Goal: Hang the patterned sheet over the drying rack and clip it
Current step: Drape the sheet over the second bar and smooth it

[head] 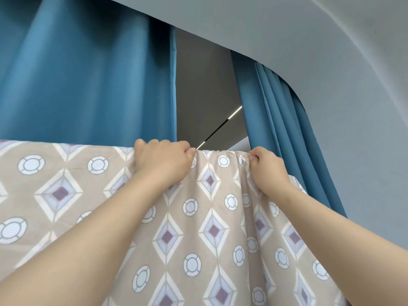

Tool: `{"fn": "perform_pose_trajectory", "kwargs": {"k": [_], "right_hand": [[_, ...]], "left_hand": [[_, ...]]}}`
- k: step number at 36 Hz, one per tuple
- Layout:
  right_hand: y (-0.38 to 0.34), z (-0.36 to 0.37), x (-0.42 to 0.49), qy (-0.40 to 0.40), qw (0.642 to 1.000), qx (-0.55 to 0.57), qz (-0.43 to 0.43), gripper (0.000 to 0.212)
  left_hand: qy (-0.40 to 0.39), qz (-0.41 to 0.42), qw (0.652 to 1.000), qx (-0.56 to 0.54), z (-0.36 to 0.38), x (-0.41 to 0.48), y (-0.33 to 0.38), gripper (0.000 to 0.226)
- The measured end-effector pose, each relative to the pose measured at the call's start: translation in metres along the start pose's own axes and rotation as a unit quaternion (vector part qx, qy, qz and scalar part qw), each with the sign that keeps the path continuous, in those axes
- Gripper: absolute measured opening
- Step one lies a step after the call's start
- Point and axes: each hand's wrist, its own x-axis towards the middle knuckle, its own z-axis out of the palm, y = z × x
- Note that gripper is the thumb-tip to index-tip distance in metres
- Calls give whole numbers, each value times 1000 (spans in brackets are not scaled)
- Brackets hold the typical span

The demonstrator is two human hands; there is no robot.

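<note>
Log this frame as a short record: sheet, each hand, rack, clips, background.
sheet: patterned sheet hangs down, top edge flat at left, bunched between the hands
left hand: left hand grips the top edge
right hand: right hand pinches the bunched top edge
rack: not visible, hidden by the sheet
clips: none in view
background: blue curtains

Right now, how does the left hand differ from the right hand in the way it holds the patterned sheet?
The left hand curls its fingers over the top edge of the patterned sheet; the right hand pinches gathered cloth. Left of the left hand the sheet lies flat; at the right hand it bunches into folds. The left hand sits slightly higher than the right hand. Both hold the top edge.
</note>
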Motion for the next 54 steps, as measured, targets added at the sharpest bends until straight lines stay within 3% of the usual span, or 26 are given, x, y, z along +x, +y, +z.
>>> {"fn": "perform_pose_trajectory", "kwargs": {"k": [5, 18, 24, 32, 37, 41, 46, 49, 54], "right_hand": [[-1, -3, 0, -27, 1000, -7, -8, 23], [9, -7, 14, -19, 999, -8, -33, 19], [11, -3, 14, -2, 998, 59, -32, 19], [18, -12, 24, -19, 998, 54, -29, 20], [37, -25, 32, 27, 999, 34, 17, 18], [57, -37, 33, 57, 998, -2, 22, 18], [73, -41, 31, -51, 998, 36, 26, 16], [78, -44, 30, -113, 992, 54, 32, 19], [93, -54, 24, -199, 977, -73, 37, 24]], "left_hand": [[10, 2, 1000, -6, 3, 1, 9, 31], [24, 31, 999, -2, 9, 0, 27, 47], [66, 45, 994, -75, 14, 4, 38, 24], [50, 38, 990, -126, 10, 21, 37, 20], [89, 48, 989, -105, 11, 23, 53, 17], [135, 102, 985, -39, 23, 24, 73, 10], [20, 136, 989, -62, 34, 26, 89, 25], [7, 152, 987, -51, 38, 24, 97, 33], [15, 160, 987, -25, 46, 18, 111, 38]]}}
